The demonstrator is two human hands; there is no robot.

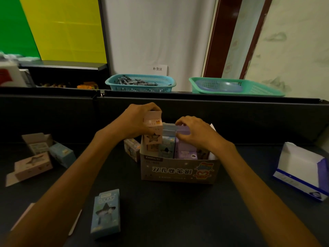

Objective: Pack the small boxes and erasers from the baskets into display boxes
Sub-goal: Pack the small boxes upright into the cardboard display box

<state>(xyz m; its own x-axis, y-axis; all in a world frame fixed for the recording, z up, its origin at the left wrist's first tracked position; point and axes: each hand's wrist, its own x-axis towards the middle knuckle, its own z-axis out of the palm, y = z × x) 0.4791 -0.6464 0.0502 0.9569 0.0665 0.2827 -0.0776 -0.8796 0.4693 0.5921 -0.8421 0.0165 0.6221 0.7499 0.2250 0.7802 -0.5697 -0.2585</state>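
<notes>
A printed display box (pixel 178 171) stands on the dark table in front of me, with small boxes upright inside. My left hand (pixel 137 120) grips a pink small box (pixel 153 129) with a star window at the display box's left end, raised above the others. My right hand (pixel 194 132) has curled fingers on top of a purple small box (pixel 185 148). A light blue small box (pixel 167 145) stands between the pink and purple ones. More small boxes lie loose: a blue one (pixel 106 213) near me, a pink one (pixel 33 165) and a blue one (pixel 62 154) at left.
An empty white and blue display box (pixel 302 172) sits at right. Behind a dark partition stand a blue basket (pixel 140 83) with pens and a green basket (pixel 235 86). An opened box (pixel 38 142) lies far left, another small box (pixel 131 148) beside the display box.
</notes>
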